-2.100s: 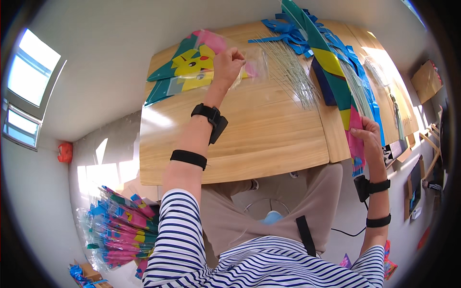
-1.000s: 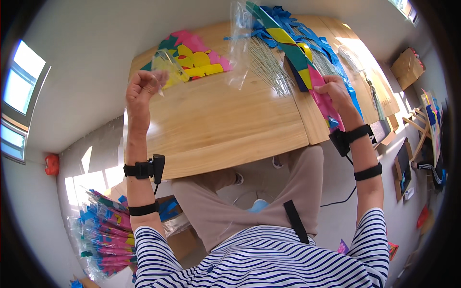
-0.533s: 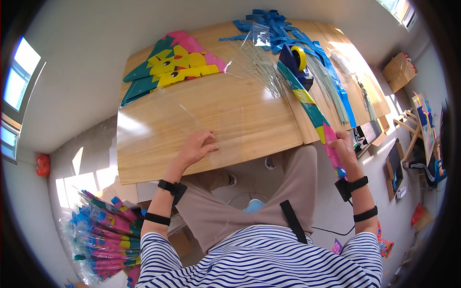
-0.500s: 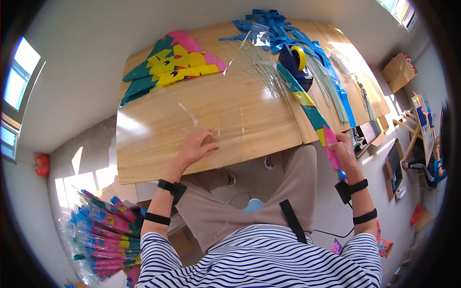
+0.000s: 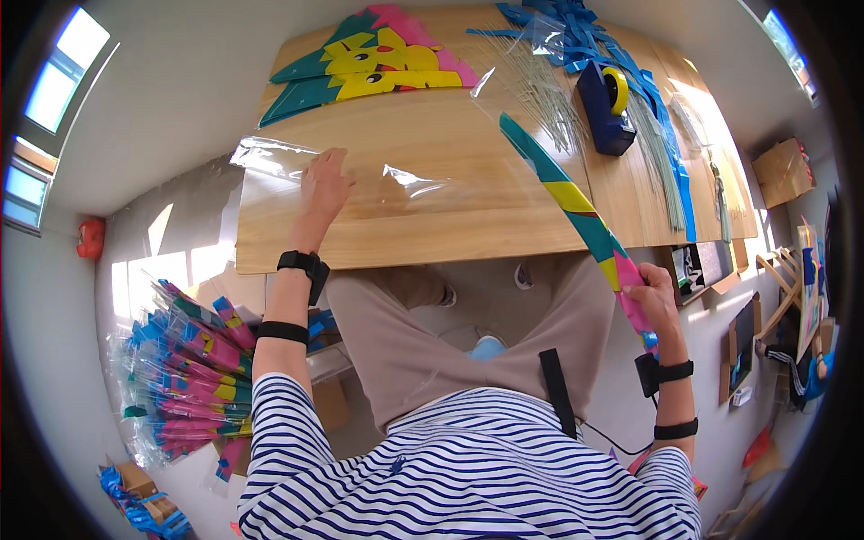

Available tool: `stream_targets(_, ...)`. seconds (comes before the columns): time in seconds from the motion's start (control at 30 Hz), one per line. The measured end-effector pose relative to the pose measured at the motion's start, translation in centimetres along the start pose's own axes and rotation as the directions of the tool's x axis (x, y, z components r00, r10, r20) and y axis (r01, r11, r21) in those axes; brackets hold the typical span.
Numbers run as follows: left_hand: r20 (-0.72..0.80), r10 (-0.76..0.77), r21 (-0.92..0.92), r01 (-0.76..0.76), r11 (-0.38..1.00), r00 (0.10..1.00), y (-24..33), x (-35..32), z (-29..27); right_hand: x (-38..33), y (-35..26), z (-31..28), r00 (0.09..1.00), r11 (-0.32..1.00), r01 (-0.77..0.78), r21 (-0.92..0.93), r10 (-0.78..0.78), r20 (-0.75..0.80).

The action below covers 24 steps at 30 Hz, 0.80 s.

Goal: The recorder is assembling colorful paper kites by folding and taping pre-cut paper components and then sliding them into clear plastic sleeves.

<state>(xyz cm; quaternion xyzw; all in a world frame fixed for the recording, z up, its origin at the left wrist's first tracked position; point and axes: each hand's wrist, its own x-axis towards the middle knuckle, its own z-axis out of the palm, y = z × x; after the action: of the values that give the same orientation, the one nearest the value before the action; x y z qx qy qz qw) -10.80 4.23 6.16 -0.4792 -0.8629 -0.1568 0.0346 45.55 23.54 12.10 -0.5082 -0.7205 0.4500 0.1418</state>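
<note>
In my right hand is the lower end of a folded kite, a long narrow bundle in teal, yellow and pink. It slants up and to the left, its teal tip over the table. My left hand is over the table's left part, its fingers closed on a clear plastic bag. The bag's crinkled film shines on both sides of the hand, but its full outline is hard to see. Several flat kites with yellow cartoon faces lie overlapped at the far left of the table.
A blue tape dispenser with yellow tape stands right of the middle. Thin rods and blue ribbons spread behind and beside it. Many bagged kites are heaped at my lower left. An open carton sits at far right.
My left hand has moved away and to the left, and the plastic bag is now crinkled and pulled along. The folded kite's tip has shifted left, away from the tape dispenser.
</note>
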Motion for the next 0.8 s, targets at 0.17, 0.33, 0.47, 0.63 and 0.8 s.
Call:
stream_targets(0.17,-0.012,0.165,-0.359,-0.158,0.92,0.986,5.2,-3.3,1.9,0.1,-0.5,0.8,1.0,1.0,0.011,-0.018,-0.01,0.011)
stream_targets(0.33,0.024,0.017,-0.161,-0.013,0.987,1.0,9.6,-4.1,3.0,-0.3,0.3,0.1,1.0,0.998,-0.016,0.058,0.015,0.021)
stream_targets(0.47,0.11,-0.158,-0.089,0.168,0.982,0.981,6.7,-0.9,5.9,-1.0,1.0,-1.0,1.0,0.997,-0.002,0.08,0.001,0.01)
stream_targets(0.63,0.216,-0.087,0.005,0.088,0.996,0.973,4.8,3.4,5.7,-1.6,1.5,-1.7,0.997,0.988,-0.061,0.14,0.054,0.051)
stream_targets(0.8,0.36,0.266,-0.145,-0.228,0.963,0.894,2.7,5.9,5.4,-1.7,2.1,-2.1,0.996,0.986,-0.07,0.151,0.059,0.07)
